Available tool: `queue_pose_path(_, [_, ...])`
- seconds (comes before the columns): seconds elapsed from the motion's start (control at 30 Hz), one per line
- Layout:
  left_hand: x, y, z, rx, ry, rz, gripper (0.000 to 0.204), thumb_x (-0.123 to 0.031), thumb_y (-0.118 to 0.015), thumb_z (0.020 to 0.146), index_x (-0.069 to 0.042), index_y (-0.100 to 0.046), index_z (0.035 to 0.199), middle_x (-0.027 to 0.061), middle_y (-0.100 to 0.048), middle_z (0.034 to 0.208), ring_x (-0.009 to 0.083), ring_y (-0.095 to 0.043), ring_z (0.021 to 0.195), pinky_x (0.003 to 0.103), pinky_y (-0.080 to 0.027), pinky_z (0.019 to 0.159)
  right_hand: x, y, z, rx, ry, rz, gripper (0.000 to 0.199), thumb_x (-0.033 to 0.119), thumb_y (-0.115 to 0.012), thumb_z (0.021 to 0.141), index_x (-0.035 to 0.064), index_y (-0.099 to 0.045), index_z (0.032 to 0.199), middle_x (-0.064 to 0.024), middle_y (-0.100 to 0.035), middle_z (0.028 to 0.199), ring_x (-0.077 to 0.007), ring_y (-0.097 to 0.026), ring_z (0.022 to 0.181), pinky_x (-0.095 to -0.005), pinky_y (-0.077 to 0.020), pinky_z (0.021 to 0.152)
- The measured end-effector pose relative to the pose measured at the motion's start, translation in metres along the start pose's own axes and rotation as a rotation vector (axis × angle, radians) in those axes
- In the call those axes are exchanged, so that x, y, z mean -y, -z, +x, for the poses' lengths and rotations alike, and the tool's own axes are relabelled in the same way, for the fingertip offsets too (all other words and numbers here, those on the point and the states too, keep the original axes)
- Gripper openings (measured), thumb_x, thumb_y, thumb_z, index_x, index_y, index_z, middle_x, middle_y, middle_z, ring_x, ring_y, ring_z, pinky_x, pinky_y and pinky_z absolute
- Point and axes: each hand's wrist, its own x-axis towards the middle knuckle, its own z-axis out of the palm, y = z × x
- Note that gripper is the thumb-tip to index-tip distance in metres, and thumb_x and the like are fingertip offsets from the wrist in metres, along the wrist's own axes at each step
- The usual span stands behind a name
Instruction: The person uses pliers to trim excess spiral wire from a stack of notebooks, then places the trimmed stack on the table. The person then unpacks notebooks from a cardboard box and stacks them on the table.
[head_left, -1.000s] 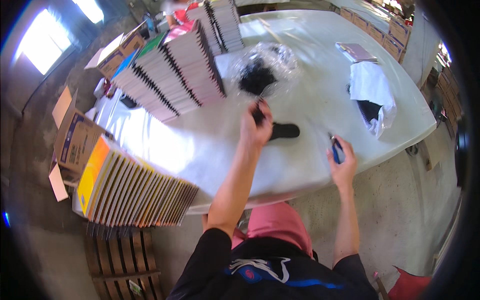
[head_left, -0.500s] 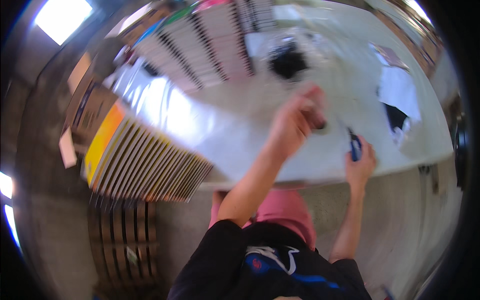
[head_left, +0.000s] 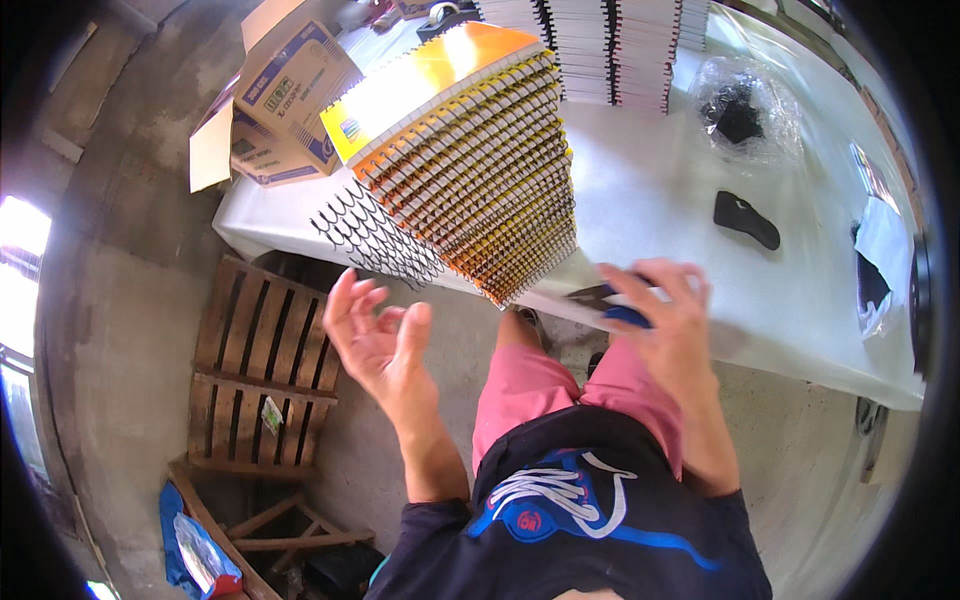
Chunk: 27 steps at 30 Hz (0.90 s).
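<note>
Left hand spread, empty; right hand gripping blue-handled tool; cardboard boxes upper left

Your left hand hangs open in free air off the table edge, the slanted stack of spiral notebooks overhanging just above it. Between that stack, the black pad and the plastic bag, bare tabletop lies open.

A person's right hand grips a blue-handled tool at the desk edge; the open left hand hovers near a fanned stack of spiral notebooks.
</note>
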Motion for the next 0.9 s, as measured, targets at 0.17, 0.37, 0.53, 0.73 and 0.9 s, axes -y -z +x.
queue_pose_path(0.17, [0.027,-0.007,0.006,0.063,0.123,-0.153,0.037,-0.016,-0.059,0.091,0.001,-0.047,0.122,0.0029,-0.057,0.101,0.008,-0.053,0.086,0.022,-0.044,0.071,0.054,-0.022,0.035,-0.036,0.014,0.077,0.053,0.029,-0.077,0.067,0.0186,-0.059,0.116,-0.004,-0.054,0.099,-0.0213,-0.053,0.096,-0.0423,-0.0342,0.086])
queue_pose_path(0.37, [0.034,-0.009,0.009,0.099,0.119,-0.122,0.021,-0.019,-0.059,0.091,0.0,-0.056,0.1,0.0015,-0.057,0.082,0.0075,-0.053,0.067,0.022,-0.044,0.058,0.074,-0.035,0.048,-0.069,0.014,-0.069,0.053,0.026,-0.077,0.064,0.0181,-0.058,0.114,-0.0029,-0.052,0.096,-0.0205,-0.053,0.093,-0.0419,-0.0337,0.082])
queue_pose_path(0.53, [0.039,-0.007,0.009,0.079,0.057,-0.099,0.02,-0.018,-0.059,0.091,0.001,-0.056,0.097,0.0029,-0.057,0.078,0.0077,-0.052,0.064,0.021,-0.043,0.055,0.084,-0.037,0.048,-0.107,0.031,-0.165,0.05,0.022,-0.076,0.061,0.0175,-0.059,0.108,-0.0006,-0.051,0.091,-0.0186,-0.052,0.089,-0.0409,-0.0324,0.078])
queue_pose_path(0.73, [0.041,-0.009,0.009,0.058,0.031,-0.093,0.019,-0.016,-0.059,0.091,0.001,-0.057,0.096,0.0036,-0.058,0.078,0.0076,-0.051,0.063,0.021,-0.042,0.056,0.089,-0.036,0.045,-0.081,0.03,-0.277,0.046,0.021,-0.074,0.062,0.0176,-0.06,0.106,-0.0005,-0.055,0.089,-0.0197,-0.056,0.086,-0.0384,-0.0373,0.073])
queue_pose_path(0.9, [0.041,-0.011,0.01,0.055,0.038,-0.088,0.017,-0.016,-0.058,0.092,0.001,-0.057,0.093,0.0037,-0.058,0.078,0.0075,-0.05,0.062,0.02,-0.042,0.056,0.073,-0.048,0.047,-0.058,0.032,-0.106,0.036,0.019,-0.072,0.064,0.016,-0.06,0.098,-0.0024,-0.054,0.079,-0.021,-0.058,0.073,-0.034,-0.0415,0.057])
